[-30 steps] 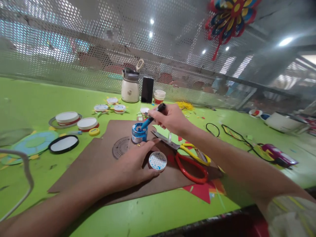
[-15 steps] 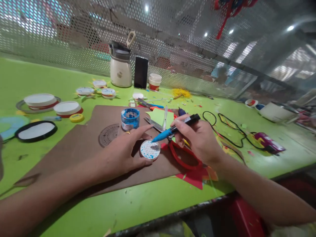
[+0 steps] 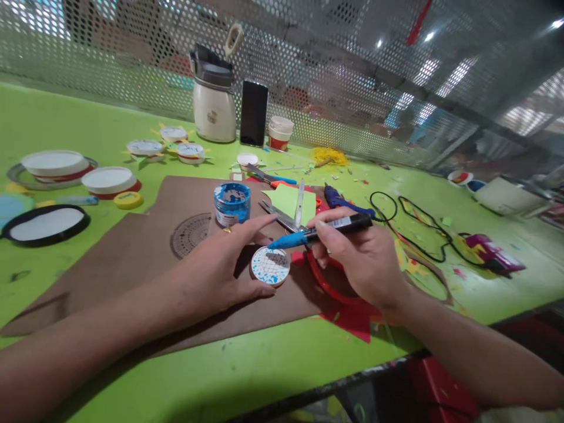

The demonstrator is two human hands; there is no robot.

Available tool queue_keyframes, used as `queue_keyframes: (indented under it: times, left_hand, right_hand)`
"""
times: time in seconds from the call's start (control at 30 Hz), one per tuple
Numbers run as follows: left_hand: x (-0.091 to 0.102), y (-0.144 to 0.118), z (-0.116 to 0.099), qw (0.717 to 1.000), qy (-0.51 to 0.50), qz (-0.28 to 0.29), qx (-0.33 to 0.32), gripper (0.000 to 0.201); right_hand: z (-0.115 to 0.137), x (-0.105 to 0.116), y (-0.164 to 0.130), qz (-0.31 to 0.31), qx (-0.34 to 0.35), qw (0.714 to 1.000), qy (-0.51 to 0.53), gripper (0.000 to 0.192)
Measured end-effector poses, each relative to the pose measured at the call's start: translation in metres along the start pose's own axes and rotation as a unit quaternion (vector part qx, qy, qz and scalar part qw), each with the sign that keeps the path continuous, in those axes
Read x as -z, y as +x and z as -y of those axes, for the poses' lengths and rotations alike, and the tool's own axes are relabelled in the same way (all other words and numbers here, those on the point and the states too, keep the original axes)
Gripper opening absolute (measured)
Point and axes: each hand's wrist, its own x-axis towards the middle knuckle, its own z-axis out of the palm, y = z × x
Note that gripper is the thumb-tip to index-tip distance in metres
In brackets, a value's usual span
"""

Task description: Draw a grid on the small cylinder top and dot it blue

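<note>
A small round white lid [image 3: 269, 271], with drawn grid lines and blue specks, sits on the brown cardboard [image 3: 127, 264]. My left hand [image 3: 229, 258] curves around it, thumb at its near edge and fingers at its far side. In my right hand [image 3: 368, 252] is a black marker [image 3: 341, 225] whose front end is coated in blue. Its tip is at the far edge of the lid, and I cannot tell whether it touches. Behind my left fingers stands an open jar of blue paint [image 3: 231, 207]. Scissors with red handles [image 3: 325, 283] lie partly beneath my right hand.
A blue glue gun [image 3: 346, 202] lies behind my right hand, near a looped black cord [image 3: 425, 255]. White lids [image 3: 109, 180] and a black-rimmed oval [image 3: 46, 225] are at left. At the back stand a bottle [image 3: 214, 111], a phone [image 3: 254, 113] and a tub [image 3: 280, 134].
The marker tip has shifted slightly left along the lid's far edge, and the marker lies flatter. The left hand stays around the lid. The camera view has tilted down a little.
</note>
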Motion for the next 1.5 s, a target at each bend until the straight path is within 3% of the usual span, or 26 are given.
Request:
queue_keyframes:
  times: [0.2,0.4,0.8,1.07,1.5]
  left_hand:
    - [0.0014,0.0013,-0.0056,0.999,0.025,-0.005,0.024,0.098]
    - [0.0012,0.002,-0.0061,0.999,0.028,0.01,0.027,0.095]
    - [0.0019,0.0008,-0.0052,0.999,0.044,-0.002,-0.002,0.093]
    - [0.0018,0.0008,-0.0052,0.999,0.053,0.001,0.014,0.094]
    - [0.0005,0.0011,-0.0032,0.998,0.062,-0.007,-0.004,0.096]
  right_hand:
    - [-0.003,0.0046,0.0015,-0.085,0.007,0.993,0.086,0.026]
    - [-0.0035,0.0056,0.0037,-0.096,0.018,0.989,0.115,0.028]
    - [-0.0069,0.0054,0.0002,-0.068,-0.013,0.995,0.072,0.029]
    - [-0.0033,0.0042,-0.0044,-0.004,0.013,0.999,-0.041,0.026]
    - [0.0,-0.002,-0.0002,0.017,0.042,0.996,-0.073,0.024]
